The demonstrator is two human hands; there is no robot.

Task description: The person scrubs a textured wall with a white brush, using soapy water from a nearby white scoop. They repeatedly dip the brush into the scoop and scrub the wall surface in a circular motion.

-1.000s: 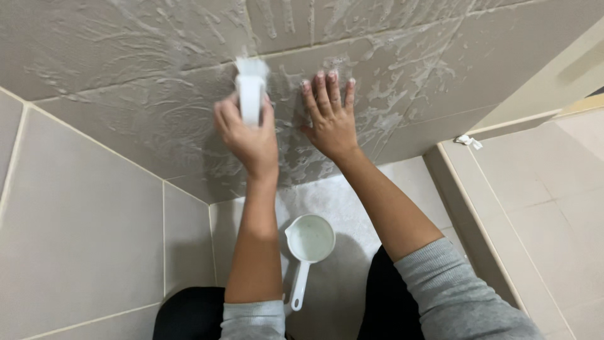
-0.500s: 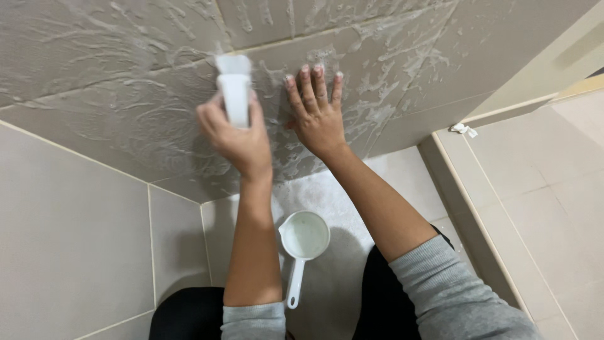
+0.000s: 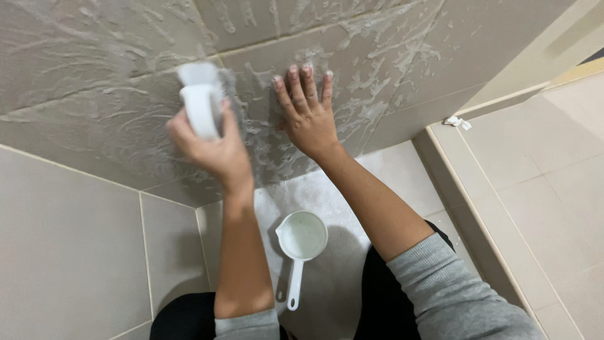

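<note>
I see my left hand (image 3: 211,148), fingers clamped on a white brush (image 3: 200,101) against the soapy wall (image 3: 94,113); right hand (image 3: 308,113) flat, fingers apart. Below, 1 scoop (image 3: 302,242) holds whitish liquid.

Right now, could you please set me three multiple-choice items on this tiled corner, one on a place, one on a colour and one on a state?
1. Where does the dipper lie?
A. on the floor between the arms
B. hung on the wall
C. in the right hand

2. What colour is the scrub brush?
A. green
B. white
C. black

3. How does the right hand meet the wall tiles?
A. curled in a fist
B. pinching a cloth
C. flat, fingers spread

Answers: 1 A, the dipper rests on the floor below both forearms, handle toward the person. 2 B, the brush gripped in the left hand is white. 3 C, the palm is pressed open against the soapy tile.
</note>
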